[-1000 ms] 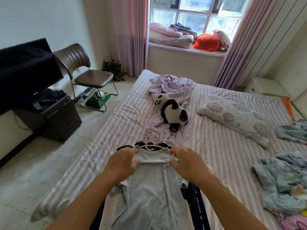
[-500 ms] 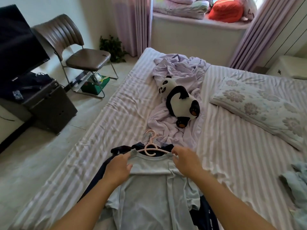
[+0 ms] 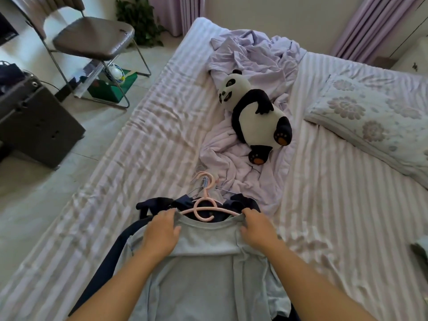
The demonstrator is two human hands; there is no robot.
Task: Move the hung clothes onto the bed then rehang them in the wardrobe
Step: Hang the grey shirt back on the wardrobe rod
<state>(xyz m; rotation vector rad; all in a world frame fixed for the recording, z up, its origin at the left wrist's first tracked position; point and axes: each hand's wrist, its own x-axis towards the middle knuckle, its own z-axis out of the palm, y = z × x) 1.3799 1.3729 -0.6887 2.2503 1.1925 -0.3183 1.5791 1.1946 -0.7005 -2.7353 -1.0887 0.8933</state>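
Shirt (image 3: pixel 203 269) flat on bed (image 3: pixel 324 216); my left hand (image 3: pixel 161 232) and right hand (image 3: pixel 257 228) pinch shoulders; hanger (image 3: pixel 205 205) at 12 o'clock.

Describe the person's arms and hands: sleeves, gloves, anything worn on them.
Both forearms are bare as far as the frame shows, with no sleeve in view. The left hand and right hand wear no gloves, and no watch, bracelet or ring is visible.

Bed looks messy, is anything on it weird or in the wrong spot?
A little. The purple sheet lies crumpled in a heap, with the toy panda flopped on it. The hangers look intact.
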